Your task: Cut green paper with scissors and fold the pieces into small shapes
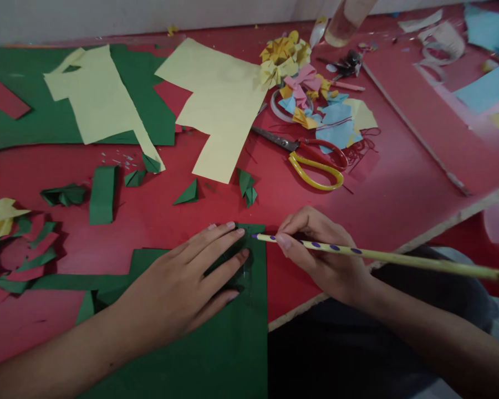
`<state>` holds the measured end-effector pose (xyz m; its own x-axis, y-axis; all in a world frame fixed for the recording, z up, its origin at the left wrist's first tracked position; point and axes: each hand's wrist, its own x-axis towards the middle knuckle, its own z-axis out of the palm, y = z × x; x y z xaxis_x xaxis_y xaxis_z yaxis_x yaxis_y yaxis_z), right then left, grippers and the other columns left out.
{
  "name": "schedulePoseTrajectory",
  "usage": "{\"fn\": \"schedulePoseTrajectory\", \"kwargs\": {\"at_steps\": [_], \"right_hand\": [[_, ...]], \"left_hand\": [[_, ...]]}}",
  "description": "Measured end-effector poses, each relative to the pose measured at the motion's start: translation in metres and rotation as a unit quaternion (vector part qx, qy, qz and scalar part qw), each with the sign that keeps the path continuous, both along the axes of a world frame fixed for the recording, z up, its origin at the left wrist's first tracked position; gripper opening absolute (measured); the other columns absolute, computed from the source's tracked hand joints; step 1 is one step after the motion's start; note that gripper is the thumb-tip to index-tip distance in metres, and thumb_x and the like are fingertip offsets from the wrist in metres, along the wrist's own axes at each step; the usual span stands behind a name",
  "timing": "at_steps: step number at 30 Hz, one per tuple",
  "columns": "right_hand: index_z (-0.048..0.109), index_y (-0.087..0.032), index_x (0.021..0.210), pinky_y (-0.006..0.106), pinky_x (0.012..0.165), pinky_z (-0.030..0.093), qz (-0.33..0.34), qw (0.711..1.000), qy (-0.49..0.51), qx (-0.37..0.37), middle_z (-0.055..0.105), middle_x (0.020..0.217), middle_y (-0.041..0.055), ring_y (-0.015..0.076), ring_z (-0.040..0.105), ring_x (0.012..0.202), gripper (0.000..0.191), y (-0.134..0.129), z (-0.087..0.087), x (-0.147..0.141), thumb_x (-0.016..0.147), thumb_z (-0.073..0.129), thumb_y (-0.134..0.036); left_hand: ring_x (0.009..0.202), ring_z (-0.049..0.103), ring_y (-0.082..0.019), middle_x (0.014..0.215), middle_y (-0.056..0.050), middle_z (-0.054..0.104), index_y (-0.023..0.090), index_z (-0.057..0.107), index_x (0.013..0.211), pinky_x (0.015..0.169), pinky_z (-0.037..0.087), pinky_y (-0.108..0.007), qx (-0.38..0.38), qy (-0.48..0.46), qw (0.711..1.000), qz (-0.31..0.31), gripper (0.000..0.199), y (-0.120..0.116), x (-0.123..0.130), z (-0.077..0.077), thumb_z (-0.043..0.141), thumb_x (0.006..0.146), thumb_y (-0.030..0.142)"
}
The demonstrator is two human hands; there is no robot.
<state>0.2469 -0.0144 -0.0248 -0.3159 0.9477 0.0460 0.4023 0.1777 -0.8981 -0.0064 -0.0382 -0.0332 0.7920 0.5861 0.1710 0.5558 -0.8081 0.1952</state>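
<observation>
My left hand (191, 271) lies flat on a sheet of dark green paper (220, 349), its fingers stretched and slightly apart, pressing near the sheet's upper right corner. Between the fingers and thumb of my right hand (320, 252) is a long pale yellow pencil (378, 256) with purple spots. Its purple tip points left, over the green sheet's right edge, just beside my left fingertips. Whether the tip touches the paper I cannot tell. Faint light marks show on the sheet beside my left fingers.
Scissors (301, 152) with red and yellow handles lie ahead. Behind are cut yellow sheets (228, 100), a yellow folded-paper flower (285, 55) and a clear container (349, 22). Green folded pieces (187, 193) and a red-green paper ring (37, 249) sit leftward. The table edge (441, 213) runs diagonally at right.
</observation>
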Motion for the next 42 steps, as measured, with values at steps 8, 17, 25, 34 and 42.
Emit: {"fn": "schedulePoseTrajectory", "kwargs": {"at_steps": [8,17,25,34,42], "right_hand": [[0.045,-0.023,0.075,0.024,0.043,0.03,0.041,0.998,-0.044,0.015,0.048,0.06,-0.0051,0.0087,0.038,0.047,0.027,-0.0005,0.0014,0.0032,0.099,0.054,-0.03],[0.048,-0.022,0.077,0.023,0.048,0.036,0.076,0.994,-0.074,0.012,0.054,0.066,-0.0021,0.0102,0.046,0.053,0.026,-0.0021,-0.0004,0.0074,0.1,0.055,-0.032],[0.048,-0.022,0.079,0.023,0.048,0.036,0.081,0.993,-0.082,0.016,0.055,0.067,-0.0021,0.0101,0.046,0.054,0.024,-0.0019,-0.0013,0.007,0.1,0.055,-0.032],[0.05,-0.022,0.079,0.023,0.049,0.036,0.082,0.993,-0.084,0.012,0.055,0.066,-0.0026,0.0104,0.048,0.054,0.023,-0.0021,-0.0017,0.0078,0.1,0.055,-0.031],[0.049,-0.023,0.079,0.023,0.048,0.037,0.07,0.994,-0.082,0.014,0.054,0.066,-0.0023,0.0107,0.046,0.053,0.025,-0.0008,-0.0012,0.0052,0.1,0.054,-0.033]], "left_hand": [[0.141,0.048,-0.035,0.151,-0.017,0.051,0.012,0.056,0.139,0.105,0.054,-0.053,-0.006,0.004,1.0,-0.003,0.042,0.0014,0.0011,0.0008,0.048,0.103,0.032],[0.14,0.049,-0.035,0.15,-0.017,0.052,0.012,0.057,0.138,0.104,0.055,-0.052,0.0,0.006,1.0,0.0,0.041,0.0008,0.0002,0.0021,0.047,0.103,0.033],[0.139,0.049,-0.034,0.15,-0.017,0.053,0.011,0.057,0.137,0.104,0.055,-0.049,0.01,0.005,1.0,-0.004,0.041,0.0,0.0005,0.0022,0.046,0.104,0.033],[0.135,0.054,-0.031,0.148,-0.014,0.056,0.008,0.055,0.139,0.11,0.048,-0.045,0.029,0.005,0.999,-0.015,0.045,-0.0003,0.0018,0.0008,0.045,0.104,0.033],[0.136,0.054,-0.032,0.147,-0.015,0.057,0.014,0.057,0.137,0.106,0.051,-0.047,0.02,0.002,0.999,-0.026,0.038,0.0003,0.0014,0.0021,0.047,0.104,0.03]]}}
